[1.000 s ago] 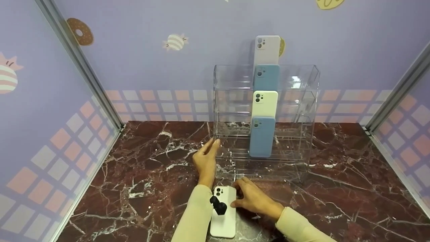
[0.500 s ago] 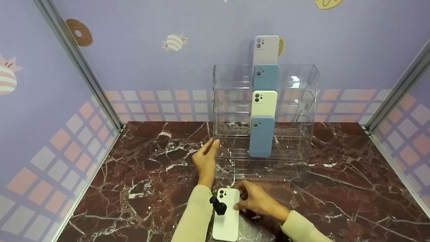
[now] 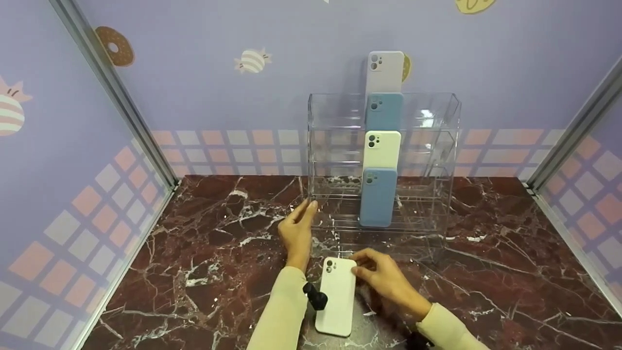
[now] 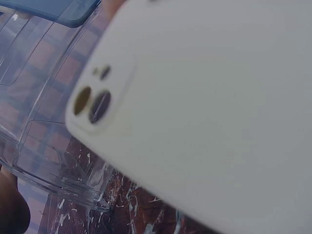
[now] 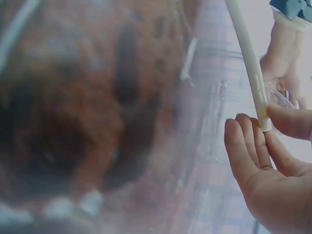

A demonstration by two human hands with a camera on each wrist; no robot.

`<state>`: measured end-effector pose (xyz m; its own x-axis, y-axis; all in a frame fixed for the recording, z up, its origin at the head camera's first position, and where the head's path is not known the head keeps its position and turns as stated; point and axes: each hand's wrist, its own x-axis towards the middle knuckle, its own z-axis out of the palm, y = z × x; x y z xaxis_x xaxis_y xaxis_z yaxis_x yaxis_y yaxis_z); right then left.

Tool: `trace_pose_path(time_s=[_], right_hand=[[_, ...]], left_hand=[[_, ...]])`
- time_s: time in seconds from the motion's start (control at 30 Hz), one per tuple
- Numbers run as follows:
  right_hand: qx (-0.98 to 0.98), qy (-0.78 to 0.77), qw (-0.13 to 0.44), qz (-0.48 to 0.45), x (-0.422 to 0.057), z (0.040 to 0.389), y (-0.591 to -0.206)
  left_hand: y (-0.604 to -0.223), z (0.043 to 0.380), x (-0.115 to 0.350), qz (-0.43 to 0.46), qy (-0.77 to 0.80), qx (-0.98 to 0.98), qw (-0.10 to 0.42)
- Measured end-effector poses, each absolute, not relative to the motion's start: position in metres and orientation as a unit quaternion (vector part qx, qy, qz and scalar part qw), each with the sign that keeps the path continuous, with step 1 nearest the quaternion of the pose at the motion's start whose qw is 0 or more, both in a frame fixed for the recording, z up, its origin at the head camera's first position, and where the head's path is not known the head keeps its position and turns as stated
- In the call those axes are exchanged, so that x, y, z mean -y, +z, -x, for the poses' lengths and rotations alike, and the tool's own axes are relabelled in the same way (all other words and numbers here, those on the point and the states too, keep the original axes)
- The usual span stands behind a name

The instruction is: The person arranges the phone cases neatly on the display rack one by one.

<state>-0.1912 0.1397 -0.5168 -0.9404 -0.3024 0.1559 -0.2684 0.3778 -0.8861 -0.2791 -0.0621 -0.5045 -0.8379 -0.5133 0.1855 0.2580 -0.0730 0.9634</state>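
My right hand (image 3: 386,277) pinches a white phone case (image 3: 337,301) near its top right corner, thumb on the back face. Its camera cutouts face up toward the head camera. In the right wrist view the case (image 5: 251,63) appears edge-on between thumb and fingers. My left hand (image 3: 297,236) grips the left side of a clear tiered display rack (image 3: 418,238), thumb at the front edge. Several phone cases stand one behind another in the rack: a blue case (image 3: 378,197) in front, a cream case (image 3: 382,149), a teal case (image 3: 385,111), and a pale case (image 3: 385,73) at the back.
The rack stands on a dark red marbled tabletop (image 3: 218,272), near a lilac patterned back wall (image 3: 194,87). Side panels with metal posts (image 3: 121,102) close in left and right. A black camera (image 3: 316,297) on my left wrist overlaps the held case in the head view.
My right hand has moved right and toward the rack, bringing the white phone case with it, now slightly tilted. The left hand and the rack have stayed in place.
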Motion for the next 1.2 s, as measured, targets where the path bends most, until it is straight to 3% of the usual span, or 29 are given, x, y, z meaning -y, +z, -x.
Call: trace_pose_path(time_s=[0.2, 0.53, 1.2], right_hand=[[-0.817, -0.552, -0.020, 0.167, -0.145, 0.194, -0.504], [-0.788, -0.596, -0.008, 0.152, -0.156, 0.197, -0.485], [-0.786, -0.591, -0.114, 0.138, -0.188, 0.220, -0.436]], left_hand=[[-0.489, 0.271, 0.059, -0.106, -0.721, 0.629, 0.271], [-0.505, 0.281, 0.060, -0.107, -0.716, 0.631, 0.278], [-0.505, 0.280, 0.062, -0.092, -0.720, 0.630, 0.276]])
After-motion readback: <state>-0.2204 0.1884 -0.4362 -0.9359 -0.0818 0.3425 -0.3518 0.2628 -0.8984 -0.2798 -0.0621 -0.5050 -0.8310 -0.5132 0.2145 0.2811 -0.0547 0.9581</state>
